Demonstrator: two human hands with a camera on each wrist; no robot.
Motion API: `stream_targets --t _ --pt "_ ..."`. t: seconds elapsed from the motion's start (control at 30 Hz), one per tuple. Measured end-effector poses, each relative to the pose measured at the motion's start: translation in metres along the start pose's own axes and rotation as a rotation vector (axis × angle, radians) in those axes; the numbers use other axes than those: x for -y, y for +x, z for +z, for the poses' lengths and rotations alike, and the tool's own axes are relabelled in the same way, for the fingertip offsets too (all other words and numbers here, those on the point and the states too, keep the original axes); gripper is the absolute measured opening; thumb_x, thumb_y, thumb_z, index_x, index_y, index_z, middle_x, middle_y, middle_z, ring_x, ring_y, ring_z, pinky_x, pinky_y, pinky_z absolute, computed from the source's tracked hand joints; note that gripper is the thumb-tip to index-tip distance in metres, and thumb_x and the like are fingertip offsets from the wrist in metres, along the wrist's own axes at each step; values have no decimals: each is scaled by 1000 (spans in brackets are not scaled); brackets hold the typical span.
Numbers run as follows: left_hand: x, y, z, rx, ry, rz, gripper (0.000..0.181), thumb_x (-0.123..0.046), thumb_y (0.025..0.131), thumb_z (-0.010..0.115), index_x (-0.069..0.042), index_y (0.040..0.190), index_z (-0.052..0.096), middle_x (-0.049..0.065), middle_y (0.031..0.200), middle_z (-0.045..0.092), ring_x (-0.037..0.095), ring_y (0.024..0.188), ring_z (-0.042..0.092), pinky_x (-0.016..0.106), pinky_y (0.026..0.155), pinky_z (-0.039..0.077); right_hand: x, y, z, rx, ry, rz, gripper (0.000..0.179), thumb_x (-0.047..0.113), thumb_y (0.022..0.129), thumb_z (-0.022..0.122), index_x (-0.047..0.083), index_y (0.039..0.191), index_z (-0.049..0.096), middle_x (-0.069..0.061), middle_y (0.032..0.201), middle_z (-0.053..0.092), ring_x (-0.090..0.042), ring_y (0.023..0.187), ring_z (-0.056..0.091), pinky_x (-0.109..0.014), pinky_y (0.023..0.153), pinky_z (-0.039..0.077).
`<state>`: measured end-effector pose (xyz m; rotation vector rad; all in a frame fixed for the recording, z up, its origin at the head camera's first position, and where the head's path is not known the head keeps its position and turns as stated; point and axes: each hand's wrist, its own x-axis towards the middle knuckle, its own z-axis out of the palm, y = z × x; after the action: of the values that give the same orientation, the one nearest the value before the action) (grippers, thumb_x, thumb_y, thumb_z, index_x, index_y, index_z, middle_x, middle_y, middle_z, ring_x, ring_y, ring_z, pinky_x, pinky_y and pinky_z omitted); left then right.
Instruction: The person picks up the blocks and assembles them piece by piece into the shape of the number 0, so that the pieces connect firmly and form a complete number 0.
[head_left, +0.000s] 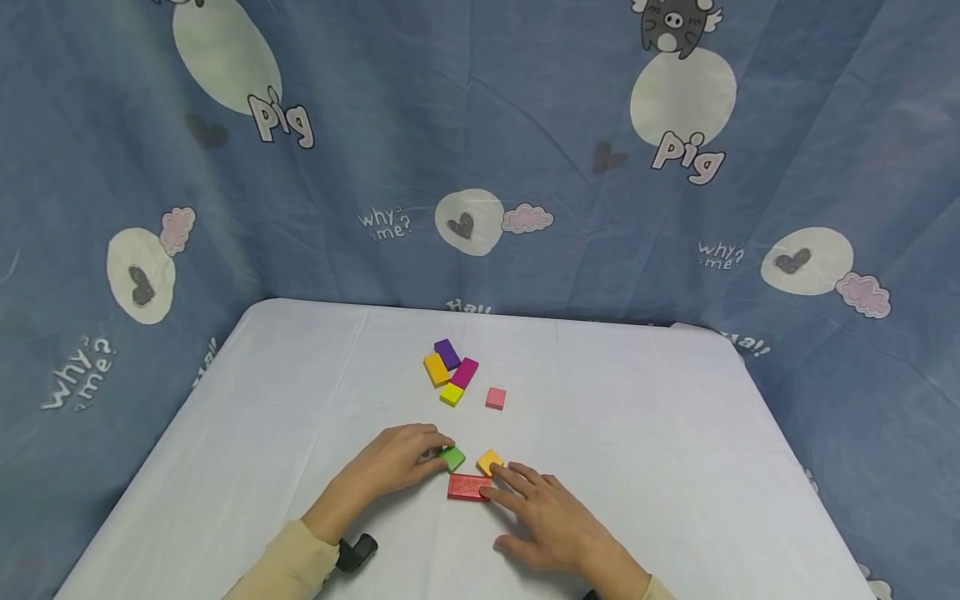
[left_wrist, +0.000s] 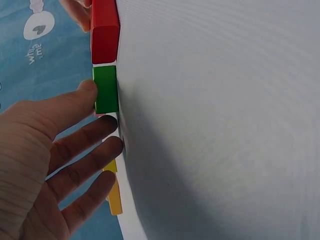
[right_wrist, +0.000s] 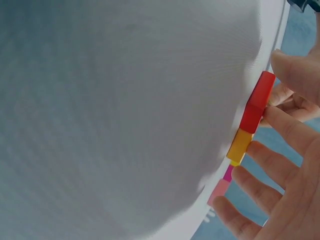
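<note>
My left hand (head_left: 402,460) pinches a small green block (head_left: 453,457) between thumb and index finger at its left side; the other fingers are spread, as the left wrist view shows. A longer red block (head_left: 468,487) lies flat just in front of it, nearer me. My right hand (head_left: 546,518) has its fingers extended from the right, the index fingertip on the red block's right end. Its middle fingertip touches a small orange-yellow block (head_left: 490,462) behind the red one. The right thumb stands apart, near the table.
Farther back on the white table (head_left: 637,400) lies a cluster of purple (head_left: 447,354), orange-yellow (head_left: 437,370), magenta (head_left: 464,372) and bright yellow (head_left: 452,394) blocks. A pink block (head_left: 496,398) sits to their right. Behind the table hangs a blue printed cloth (head_left: 360,183).
</note>
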<state>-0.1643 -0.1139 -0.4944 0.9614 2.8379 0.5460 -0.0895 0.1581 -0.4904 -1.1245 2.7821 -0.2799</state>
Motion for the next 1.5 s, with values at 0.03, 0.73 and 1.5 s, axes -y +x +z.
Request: stream_targets --t 0.03,0.73,1.5 --pt "0 0 0 2 -1 -1 34 -34 87 75 -16 116 72 -10 96 66 3 83 58 29 80 54 0 0 0 -1 -2 -1 63 53 92 58 28 148 43 0 154 37 -26 138 36 -52 101 43" --pt "0 -1 2 -9 7 35 32 -31 87 76 -16 115 72 -10 94 65 2 80 55 26 77 53 1 -1 0 -22 -10 -14 63 52 92 59 27 148 44 -1 153 38 -26 137 37 -52 100 44" --pt "-2 -1 0 -16 15 61 29 -28 88 75 -15 114 73 -9 96 66 3 83 58 29 78 54 -1 -1 1 -41 -17 -33 63 52 92 60 26 147 45 -2 152 40 -26 137 38 -50 99 44"
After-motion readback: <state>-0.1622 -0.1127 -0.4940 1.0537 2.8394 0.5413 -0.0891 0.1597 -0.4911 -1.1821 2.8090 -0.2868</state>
